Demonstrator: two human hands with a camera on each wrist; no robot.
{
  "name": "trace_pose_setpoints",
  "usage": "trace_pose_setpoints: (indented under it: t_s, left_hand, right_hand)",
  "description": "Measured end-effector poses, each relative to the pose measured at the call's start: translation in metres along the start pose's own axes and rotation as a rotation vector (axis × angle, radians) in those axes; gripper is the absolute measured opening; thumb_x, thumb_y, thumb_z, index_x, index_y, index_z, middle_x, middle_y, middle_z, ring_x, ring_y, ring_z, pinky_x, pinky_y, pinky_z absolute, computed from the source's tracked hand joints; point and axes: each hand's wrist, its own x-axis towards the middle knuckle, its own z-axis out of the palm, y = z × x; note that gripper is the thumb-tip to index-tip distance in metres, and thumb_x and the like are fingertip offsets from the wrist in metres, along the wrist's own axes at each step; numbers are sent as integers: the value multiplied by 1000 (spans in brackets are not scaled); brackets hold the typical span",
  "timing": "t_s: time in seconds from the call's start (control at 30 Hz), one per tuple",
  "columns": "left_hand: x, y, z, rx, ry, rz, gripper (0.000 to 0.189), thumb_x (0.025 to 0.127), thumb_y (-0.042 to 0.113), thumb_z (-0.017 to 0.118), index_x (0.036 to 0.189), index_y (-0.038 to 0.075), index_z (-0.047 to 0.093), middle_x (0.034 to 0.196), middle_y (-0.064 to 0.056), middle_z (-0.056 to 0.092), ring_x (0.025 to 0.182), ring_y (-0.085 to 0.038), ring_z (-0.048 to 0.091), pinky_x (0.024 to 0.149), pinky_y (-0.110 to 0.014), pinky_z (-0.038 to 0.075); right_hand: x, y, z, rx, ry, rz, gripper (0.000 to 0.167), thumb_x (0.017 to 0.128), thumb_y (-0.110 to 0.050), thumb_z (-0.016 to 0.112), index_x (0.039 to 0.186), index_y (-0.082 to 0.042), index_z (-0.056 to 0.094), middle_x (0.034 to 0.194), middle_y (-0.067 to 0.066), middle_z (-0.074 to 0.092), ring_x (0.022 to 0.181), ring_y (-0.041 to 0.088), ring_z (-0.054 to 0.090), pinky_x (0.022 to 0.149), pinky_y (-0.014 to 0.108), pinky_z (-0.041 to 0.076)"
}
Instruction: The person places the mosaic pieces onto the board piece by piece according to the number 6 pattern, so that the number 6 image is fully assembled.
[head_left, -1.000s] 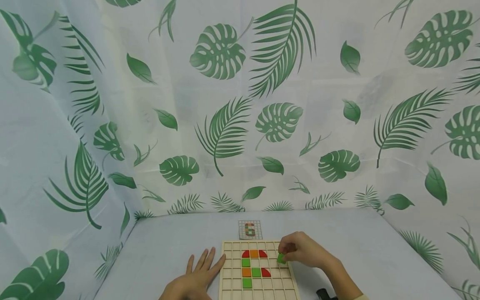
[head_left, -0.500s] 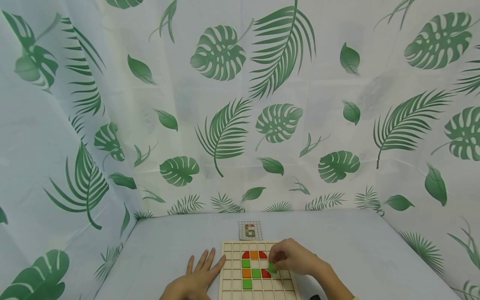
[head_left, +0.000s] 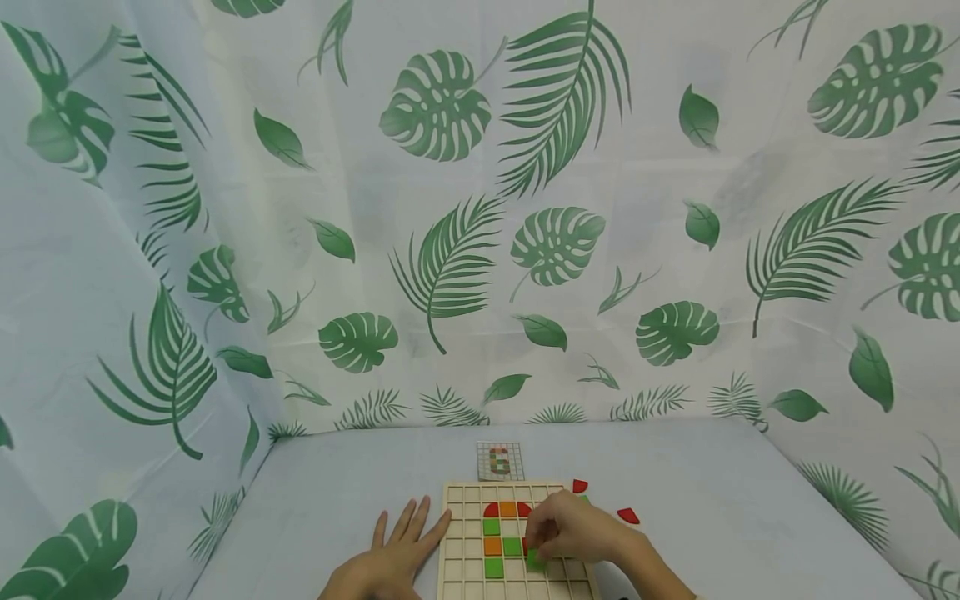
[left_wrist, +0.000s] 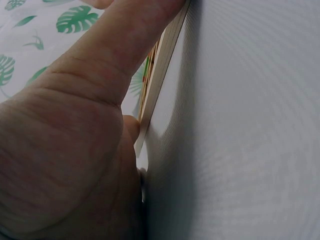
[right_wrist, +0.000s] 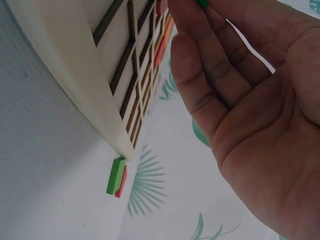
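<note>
A pale wooden grid board holds red, orange and green tiles in its cells. My right hand pinches a green square tile between thumb and fingers, low over the board just below the red quarter-circle tile, which it partly covers. In the right wrist view a sliver of that green tile shows at the fingertips. My left hand lies with fingers spread at the board's left edge, its thumb side touching the frame. The left wrist view shows this thumb against the board's side.
Behind the board lies a small gridded card with a coloured 6 pattern. Loose red quarter-circle pieces and a green piece lie on the table right of the board. A leaf-patterned cloth hangs behind the table.
My right hand has carried the green tile left and nearer across the board from its right side. Loose pieces right of the board have come into view. The left hand stays put.
</note>
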Motion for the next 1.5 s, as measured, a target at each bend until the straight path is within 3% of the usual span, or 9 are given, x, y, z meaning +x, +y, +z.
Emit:
trace_pose_setpoints:
  t_s: [0.5, 0.73, 1.0, 1.23, 1.5]
  left_hand:
    - [0, -1, 1, 3, 1, 8, 126, 68, 68, 88, 167, 38, 16, 176, -15, 3, 162, -44, 0, 121, -76, -5]
    - [-1, 0, 0, 1, 10, 10, 125, 68, 66, 89, 167, 37, 17, 176, -16, 4, 162, -44, 0, 121, -76, -5]
    - [-5, 2, 2, 7, -7, 22, 127, 68, 65, 89, 168, 35, 16, 176, -16, 1, 162, -43, -1, 121, -75, -5]
    - [-7, 3, 4, 17, -33, 32, 131, 67, 75, 84, 168, 35, 12, 176, -15, -2, 162, -42, -4, 121, -76, -6]
    - [-6, 3, -9, 45, -7, 52, 140, 62, 79, 84, 169, 30, 8, 175, -19, -7, 161, -45, -8, 118, -79, -8]
  right_hand:
    - [3, 1, 6, -18, -44, 26, 17, 82, 3, 83, 87, -13, 79, 84, -6, 75, 70, -3, 59, 66, 19, 55]
    - [2, -1, 8, -53, -42, 78, 20, 79, 0, 87, 87, -16, 78, 81, -9, 72, 70, -3, 60, 65, 19, 54]
    - [-2, 0, 11, -62, -45, 68, 20, 78, 0, 87, 87, -15, 78, 81, -8, 72, 70, -3, 61, 64, 20, 55]
    - [-5, 1, 15, -47, -46, 82, 19, 77, 0, 87, 85, -15, 79, 81, -7, 72, 70, -2, 62, 64, 20, 55]
    - [3, -3, 1, -140, -36, 75, 14, 82, -8, 87, 90, -18, 80, 84, -12, 72, 72, -2, 60, 66, 20, 55]
